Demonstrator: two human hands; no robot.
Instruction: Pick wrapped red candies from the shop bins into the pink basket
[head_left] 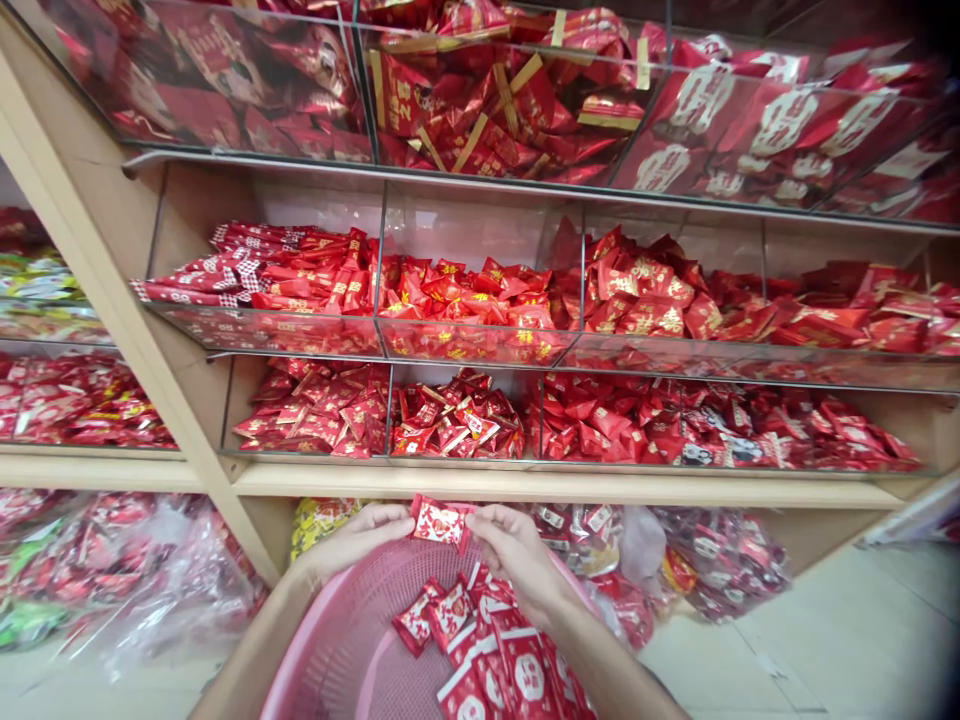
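Between my two hands, over the far rim of a pink basket, is a red-and-white wrapped candy [440,523]. My left hand [367,535] pinches its left end with thumb and fingers closed. The right end is gripped by my right hand [510,550]. Below them, the pink plastic basket [337,625] holds several red packets. Small red-and-white candies [431,612] lie near its middle, and larger red packets with white oval labels [517,670] are heaped at the right. My right forearm hides part of the basket's right side.
Ahead stands a wooden shelf [555,487] with clear-fronted bins of red-wrapped candies [465,300] in several rows. Beneath it are plastic bags of candy [724,560] on the tiled floor. More bagged candy [142,570] sits at the lower left, beside a wooden upright [161,375].
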